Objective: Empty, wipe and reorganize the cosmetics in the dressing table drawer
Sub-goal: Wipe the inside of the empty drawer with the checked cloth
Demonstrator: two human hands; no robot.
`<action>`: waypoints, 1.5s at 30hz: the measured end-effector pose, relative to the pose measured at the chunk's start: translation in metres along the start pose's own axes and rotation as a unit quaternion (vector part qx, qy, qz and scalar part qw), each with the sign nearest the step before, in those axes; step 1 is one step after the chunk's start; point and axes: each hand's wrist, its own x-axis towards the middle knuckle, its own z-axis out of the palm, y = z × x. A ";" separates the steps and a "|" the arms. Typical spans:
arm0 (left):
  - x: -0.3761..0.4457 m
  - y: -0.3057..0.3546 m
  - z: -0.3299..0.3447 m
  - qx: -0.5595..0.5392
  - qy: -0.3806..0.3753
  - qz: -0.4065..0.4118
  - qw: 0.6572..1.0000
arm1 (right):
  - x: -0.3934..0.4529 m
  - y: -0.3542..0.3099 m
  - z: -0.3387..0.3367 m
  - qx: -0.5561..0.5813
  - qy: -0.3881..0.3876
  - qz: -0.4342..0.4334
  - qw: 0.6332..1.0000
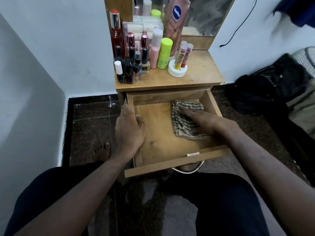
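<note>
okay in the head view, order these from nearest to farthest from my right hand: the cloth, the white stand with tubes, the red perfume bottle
1. Cloth: in the drawer, under the right hand.
2. White stand: on the tabletop, just behind the drawer.
3. Red perfume bottle: tabletop's back left corner.

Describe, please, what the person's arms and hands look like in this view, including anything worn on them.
Both forearms are bare: no sleeves reach into view, and no watch, bracelet, ring or glove shows on the left hand or the right hand. The only clothing visible is dark trousers over the knees below.
</note>
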 end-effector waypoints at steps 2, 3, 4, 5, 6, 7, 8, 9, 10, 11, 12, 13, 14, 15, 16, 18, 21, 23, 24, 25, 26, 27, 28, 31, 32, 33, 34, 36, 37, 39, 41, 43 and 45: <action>0.000 0.000 0.000 0.000 0.001 -0.006 1.000 | -0.019 0.000 0.000 -0.075 0.060 0.036 0.995; 0.000 0.000 0.000 -0.002 0.000 -0.007 1.000 | -0.026 -0.003 -0.002 -0.132 0.094 0.035 0.986; 0.000 -0.001 0.001 -0.004 -0.001 -0.005 1.000 | -0.030 -0.007 -0.004 -0.173 0.125 0.023 0.977; 0.001 -0.001 0.001 -0.008 -0.001 -0.002 1.000 | -0.031 -0.011 -0.008 -0.182 0.151 0.011 0.972; 0.001 -0.002 0.002 -0.012 -0.002 0.000 1.000 | -0.029 -0.014 -0.012 -0.176 0.160 0.000 0.971; 0.001 -0.002 0.002 -0.015 -0.003 0.001 1.000 | -0.026 -0.018 -0.016 -0.169 0.156 -0.010 0.973; 0.001 -0.002 0.002 -0.016 -0.003 0.001 1.000 | -0.023 -0.023 -0.019 -0.170 0.139 -0.011 0.976; 0.001 -0.002 0.002 -0.015 -0.003 -0.001 1.000 | -0.018 -0.024 -0.020 -0.175 0.123 -0.008 0.977; 0.000 -0.002 0.001 -0.012 -0.004 -0.002 1.000 | -0.013 -0.024 -0.019 -0.177 0.112 -0.005 0.978; 0.000 -0.002 0.001 -0.011 -0.006 -0.001 1.000 | -0.009 -0.022 -0.015 -0.179 0.100 0.007 0.979; 0.001 -0.002 0.001 -0.013 -0.009 0.000 1.000 | -0.007 -0.018 -0.011 -0.182 0.080 0.023 0.980; 0.001 -0.003 0.002 -0.015 -0.011 -0.001 1.000 | -0.007 -0.014 -0.007 -0.183 0.063 0.039 0.980; 0.002 -0.004 0.003 -0.017 -0.012 -0.002 1.000 | -0.009 -0.012 -0.003 -0.192 0.042 0.062 0.978; 0.003 -0.004 0.003 -0.017 -0.012 -0.005 1.000 | -0.012 -0.011 0.000 -0.207 0.023 0.077 0.975; 0.004 -0.005 0.003 -0.016 -0.013 -0.007 1.000 | -0.013 -0.011 0.005 -0.218 0.007 0.089 0.972; 0.005 -0.006 0.004 -0.018 -0.014 -0.007 1.000 | -0.018 -0.015 0.012 -0.218 -0.008 0.103 0.970; 0.004 -0.005 0.004 -0.024 -0.013 -0.013 1.000 | -0.022 -0.028 0.016 -0.183 -0.010 0.114 0.976; 0.004 -0.004 0.004 -0.027 -0.012 -0.019 0.999 | -0.025 -0.045 0.015 -0.154 -0.019 0.110 0.982; 0.004 -0.003 0.003 -0.029 -0.011 -0.020 0.999 | -0.025 -0.056 0.016 -0.145 -0.018 0.094 0.985; 0.004 -0.002 0.003 -0.032 -0.010 -0.022 0.999 | -0.021 -0.068 0.020 -0.131 -0.013 0.072 0.989; 0.003 -0.001 0.002 -0.036 -0.011 -0.025 0.999 | -0.016 -0.086 0.026 -0.109 -0.004 0.046 0.993; 0.003 0.001 0.002 -0.041 -0.012 -0.028 0.999 | -0.012 -0.106 0.031 -0.071 0.001 0.023 0.997; 0.002 0.001 0.001 -0.048 -0.011 -0.030 0.998 | -0.007 -0.126 0.037 -0.023 0.003 0.007 1.000; 0.004 -0.001 0.002 -0.083 -0.005 -0.042 0.996 | 0.005 -0.162 0.049 0.062 0.029 -0.025 0.997; 0.005 -0.002 0.002 -0.091 -0.005 -0.047 0.995 | 0.009 -0.163 0.051 0.064 0.034 -0.029 0.997; 0.007 -0.003 0.002 -0.096 -0.007 -0.048 0.994 | 0.010 -0.160 0.052 0.055 0.040 -0.037 0.997; 0.007 -0.004 0.003 -0.099 -0.008 -0.046 0.994 | 0.008 -0.154 0.051 0.038 0.057 -0.046 0.997; 0.007 -0.004 0.002 -0.109 -0.013 -0.048 0.993 | 0.005 -0.141 0.054 0.020 0.099 -0.047 0.994; 0.006 -0.004 0.002 -0.110 -0.015 -0.050 0.993 | 0.004 -0.134 0.055 0.016 0.122 -0.047 0.991; 0.007 -0.005 0.002 -0.109 -0.021 -0.053 0.992 | 0.000 -0.126 0.053 0.005 0.145 -0.044 0.988; 0.006 -0.006 0.001 -0.108 -0.028 -0.051 0.992 | 0.001 -0.120 0.046 -0.004 0.157 -0.029 0.987; 0.005 -0.002 -0.002 -0.112 -0.026 -0.057 0.992 | 0.003 -0.114 0.037 -0.005 0.151 -0.026 0.988; 0.001 0.005 -0.007 -0.095 0.018 -0.054 0.994 | 0.003 -0.109 0.032 -0.012 0.132 -0.037 0.990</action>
